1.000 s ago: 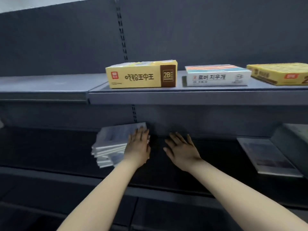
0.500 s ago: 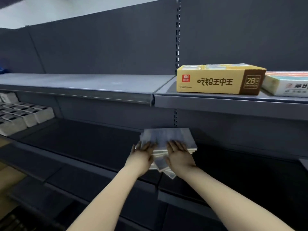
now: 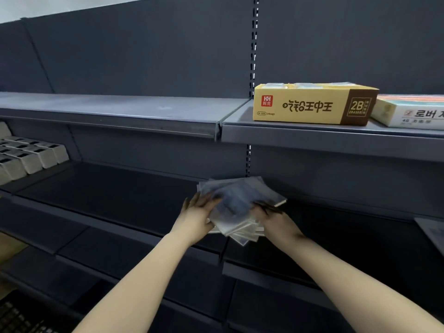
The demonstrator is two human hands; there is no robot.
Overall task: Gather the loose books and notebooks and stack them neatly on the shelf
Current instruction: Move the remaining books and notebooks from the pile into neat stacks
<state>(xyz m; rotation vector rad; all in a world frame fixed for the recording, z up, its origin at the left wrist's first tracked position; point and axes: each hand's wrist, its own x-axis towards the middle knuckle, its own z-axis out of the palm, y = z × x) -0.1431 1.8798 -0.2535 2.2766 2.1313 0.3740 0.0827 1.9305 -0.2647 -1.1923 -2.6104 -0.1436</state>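
We found both hands at work on the stack. The left hand point(image 3: 197, 212) lay with fingers straight against the left side of the stack of notebooks point(image 3: 240, 200), pressing rather than gripping. The right hand point(image 3: 275, 219) met the stack's near right corner. Motion blur there left us unable to tell whether its fingers curled round the edge or only pushed on it. The stack sat on the dark middle shelf point(image 3: 120, 188), close to the back panel and just below the slotted upright point(image 3: 248, 159), its lower copies fanned out towards the front lip.

By our judgement the step in hand was squaring the stack. Doing it well called for flat palms on opposite sides, brought together evenly, then a nudge from the front so the edges lined up. Lifting would only let the thin copies slide. The covers looked glossy and pale blue-grey, the page edges white, the books slim and flexible, so likely slippery against one another.

Beyond them, the shelf was matt painted metal. On the upper shelf point(image 3: 120, 109) stood a yellow cardboard box point(image 3: 312, 106) marked 2B, just beside a white box point(image 3: 413, 114). Rows of small white cartons point(image 3: 31, 155) filled the far left. One more flat book point(image 3: 432, 231) lay at the right edge, well apart from the stack and yet to be gathered.
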